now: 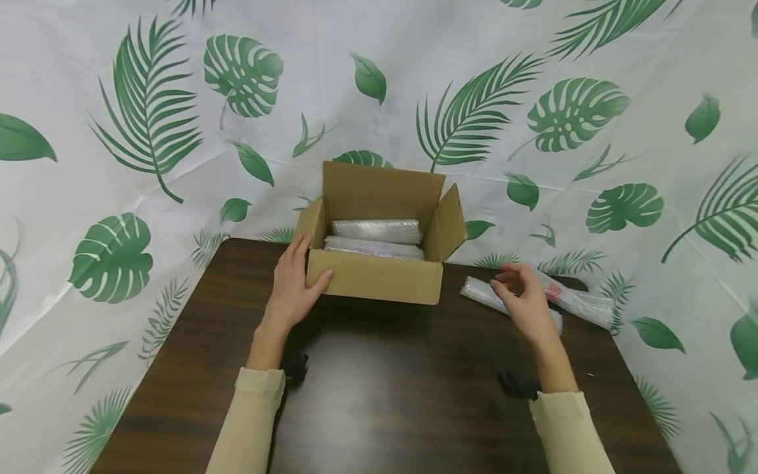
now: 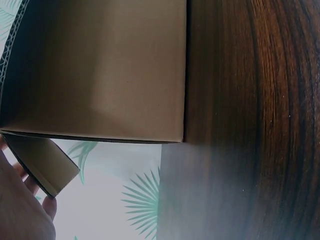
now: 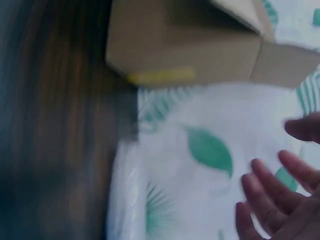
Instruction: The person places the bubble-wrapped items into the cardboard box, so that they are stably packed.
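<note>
A cardboard box (image 1: 381,280) with raised flaps stands near the back of the table. Two bubble-wrapped bundles (image 1: 376,230) lie inside it, one behind the other. My left hand (image 1: 290,283) grips the box's front left corner, thumb on the front and fingers along the side flap (image 2: 45,162). To the right of the box, my right hand (image 1: 524,303) hovers with loosely bent fingers, holding nothing. Below it, partly covered by it in the head view, lies a bubble-wrapped roll (image 1: 482,291). Beside that lies another wrapped roll with a red patch (image 1: 583,306).
The dark wooden table (image 1: 379,382) stretches toward me in front of the box. Close behind it hangs a white cloth with green leaves (image 1: 379,125). Yellow tape (image 3: 162,76) shows on the box's side in the right wrist view.
</note>
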`<act>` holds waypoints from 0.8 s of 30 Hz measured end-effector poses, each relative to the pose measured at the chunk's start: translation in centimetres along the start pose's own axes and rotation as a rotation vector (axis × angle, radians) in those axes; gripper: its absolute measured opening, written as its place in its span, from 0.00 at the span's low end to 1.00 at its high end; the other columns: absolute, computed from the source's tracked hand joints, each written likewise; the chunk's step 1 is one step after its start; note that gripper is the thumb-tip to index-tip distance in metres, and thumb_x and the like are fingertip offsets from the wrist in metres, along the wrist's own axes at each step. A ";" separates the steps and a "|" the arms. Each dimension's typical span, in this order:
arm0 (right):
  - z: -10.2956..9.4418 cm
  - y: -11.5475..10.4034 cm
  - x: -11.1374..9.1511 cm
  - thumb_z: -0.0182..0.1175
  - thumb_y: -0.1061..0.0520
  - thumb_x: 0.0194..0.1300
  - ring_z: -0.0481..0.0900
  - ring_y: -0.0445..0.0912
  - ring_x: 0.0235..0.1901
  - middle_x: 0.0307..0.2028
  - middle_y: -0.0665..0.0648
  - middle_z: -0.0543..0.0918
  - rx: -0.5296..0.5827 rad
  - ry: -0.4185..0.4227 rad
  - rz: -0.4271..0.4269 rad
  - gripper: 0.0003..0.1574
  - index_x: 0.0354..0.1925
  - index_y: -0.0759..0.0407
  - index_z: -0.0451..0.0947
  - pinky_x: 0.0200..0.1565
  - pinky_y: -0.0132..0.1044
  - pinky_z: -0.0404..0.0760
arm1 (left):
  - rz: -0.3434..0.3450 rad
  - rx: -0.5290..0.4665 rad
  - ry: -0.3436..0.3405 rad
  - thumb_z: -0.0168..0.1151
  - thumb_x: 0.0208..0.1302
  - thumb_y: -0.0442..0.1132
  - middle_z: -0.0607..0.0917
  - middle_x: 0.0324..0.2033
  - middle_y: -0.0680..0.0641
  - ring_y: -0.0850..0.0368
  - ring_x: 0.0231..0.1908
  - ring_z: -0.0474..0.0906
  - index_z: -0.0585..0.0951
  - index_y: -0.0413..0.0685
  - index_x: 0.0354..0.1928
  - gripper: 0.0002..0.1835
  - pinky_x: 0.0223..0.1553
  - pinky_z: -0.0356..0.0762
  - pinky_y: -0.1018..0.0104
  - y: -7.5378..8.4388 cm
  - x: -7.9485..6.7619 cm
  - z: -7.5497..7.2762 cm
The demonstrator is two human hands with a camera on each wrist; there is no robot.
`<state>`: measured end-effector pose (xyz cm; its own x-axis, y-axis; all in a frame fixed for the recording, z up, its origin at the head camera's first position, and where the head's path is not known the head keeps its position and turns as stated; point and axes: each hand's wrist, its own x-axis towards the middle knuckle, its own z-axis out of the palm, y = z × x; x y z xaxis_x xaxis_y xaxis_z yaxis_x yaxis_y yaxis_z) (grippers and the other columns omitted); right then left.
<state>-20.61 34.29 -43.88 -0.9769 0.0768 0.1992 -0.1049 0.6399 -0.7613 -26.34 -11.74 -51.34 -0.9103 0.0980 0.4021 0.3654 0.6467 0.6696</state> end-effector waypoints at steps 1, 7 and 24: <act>-0.2 0.6 0.0 0.62 0.51 0.80 0.82 0.51 0.60 0.63 0.72 0.80 -0.038 -0.038 0.030 0.33 0.74 0.64 0.69 0.61 0.43 0.79 | 0.002 0.001 0.003 0.64 0.75 0.59 0.56 0.85 0.39 0.34 0.82 0.53 0.55 0.51 0.86 0.48 0.77 0.52 0.26 0.0 0.0 -0.1; -0.8 4.8 0.1 0.65 0.46 0.77 0.64 0.76 0.75 0.75 0.78 0.67 -0.365 -0.182 0.093 0.46 0.81 0.64 0.59 0.69 0.77 0.65 | -0.001 0.001 0.003 0.63 0.75 0.59 0.55 0.85 0.39 0.33 0.82 0.53 0.54 0.52 0.87 0.48 0.77 0.52 0.25 0.1 0.0 -0.1; -0.1 10.0 0.1 0.64 0.39 0.73 0.44 0.81 0.79 0.83 0.78 0.46 -0.536 -0.335 0.264 0.59 0.87 0.55 0.47 0.65 0.89 0.46 | 0.003 -0.013 -0.002 0.62 0.75 0.59 0.54 0.86 0.40 0.34 0.83 0.52 0.53 0.52 0.87 0.48 0.78 0.50 0.25 -0.1 -0.3 0.0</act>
<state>-21.78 40.77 -51.45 -0.9709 0.0966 -0.2189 0.1670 0.9289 -0.3306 -26.15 -11.87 -51.50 -0.9097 0.1008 0.4028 0.3701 0.6365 0.6767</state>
